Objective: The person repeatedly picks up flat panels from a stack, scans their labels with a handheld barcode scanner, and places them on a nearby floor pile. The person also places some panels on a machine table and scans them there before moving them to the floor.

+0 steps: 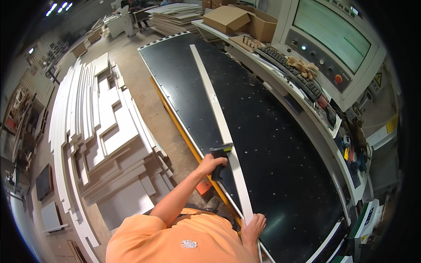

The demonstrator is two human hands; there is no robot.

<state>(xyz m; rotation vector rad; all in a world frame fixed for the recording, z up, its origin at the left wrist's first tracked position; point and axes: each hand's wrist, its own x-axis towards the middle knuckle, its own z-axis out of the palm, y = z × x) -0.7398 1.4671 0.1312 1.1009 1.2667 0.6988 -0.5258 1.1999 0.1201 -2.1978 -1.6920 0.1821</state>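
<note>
A long, narrow white board strip [222, 118] lies lengthwise on the black table bed [280, 175], with a small printed label on its face. My left hand [212, 165] is closed around a black hand-held tool [216, 173] with a grip and a wider head. That head lies across the strip, or just over it; I cannot tell whether they touch. At the strip's near end my right hand [253, 229] holds its edge, fingers bent over the board.
White cut panels [118, 136] are stacked on the floor to the left. Along the right stand a control console [326, 48] with a screen, a keyboard [287, 68], gloves [302, 68] and hand tools [351, 155]. Cardboard boxes [228, 19] and a person [127, 19] appear farther back.
</note>
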